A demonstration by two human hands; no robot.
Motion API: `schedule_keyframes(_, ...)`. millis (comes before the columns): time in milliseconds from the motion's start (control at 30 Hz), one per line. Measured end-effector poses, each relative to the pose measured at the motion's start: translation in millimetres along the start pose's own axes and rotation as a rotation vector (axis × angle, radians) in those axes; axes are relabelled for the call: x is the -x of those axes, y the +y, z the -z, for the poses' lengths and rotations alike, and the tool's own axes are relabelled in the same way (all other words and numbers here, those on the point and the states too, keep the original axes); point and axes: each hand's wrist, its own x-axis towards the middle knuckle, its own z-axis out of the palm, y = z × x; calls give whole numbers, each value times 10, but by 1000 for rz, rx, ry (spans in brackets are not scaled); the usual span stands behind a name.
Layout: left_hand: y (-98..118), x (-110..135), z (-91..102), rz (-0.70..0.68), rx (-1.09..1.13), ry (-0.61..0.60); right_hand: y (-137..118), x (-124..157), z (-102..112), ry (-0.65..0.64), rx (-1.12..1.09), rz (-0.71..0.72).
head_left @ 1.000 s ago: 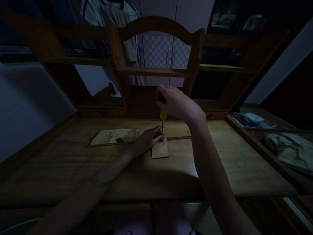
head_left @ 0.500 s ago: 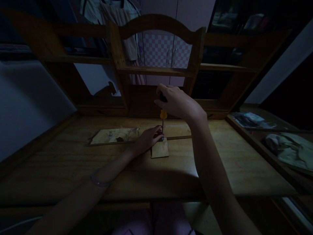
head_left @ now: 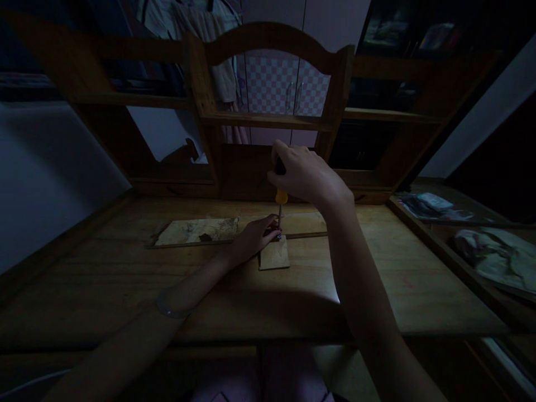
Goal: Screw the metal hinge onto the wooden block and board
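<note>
My right hand (head_left: 307, 173) is closed around the black and yellow handle of a screwdriver (head_left: 282, 196), held upright with its shaft pointing down. The tip meets a small shiny metal piece (head_left: 278, 237) at the far edge of a small square wooden board (head_left: 274, 255). My left hand (head_left: 253, 240) rests beside the tip, thumb and fingers pinched close to the metal piece; what exactly they grip is hidden. Beneath my left hand runs a long thin wooden strip (head_left: 196, 231), its left part stained and worn, lying behind the square board.
The wooden desk (head_left: 167, 301) has a shelf frame (head_left: 263, 120) rising at its back. To the right, a lower surface holds crumpled pale cloth (head_left: 502, 254) and a plastic packet (head_left: 433, 202). A wall (head_left: 50, 178) borders the left side.
My right hand and the screwdriver handle have shifted very slightly to the right. The left hand, the board and the strip stay in nearly the same place.
</note>
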Motion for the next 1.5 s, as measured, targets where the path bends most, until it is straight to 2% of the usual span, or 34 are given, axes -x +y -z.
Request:
schedule_keyframes(267, -13, -16, -9, -7, 8, -8, -10, -5, 21, -5, -31, 49)
schedule_keyframes(500, -9, -8, -10, -8, 40, -5, 0, 3, -16, 39, 16, -9)
schedule_keyframes(1233, 34, 8, 6, -70, -4, 8, 33, -28, -18, 17, 10, 7)
schedule_keyframes(1500, 54, 7, 11, -53, -31, 7, 32, -22, -10, 10, -15, 3)
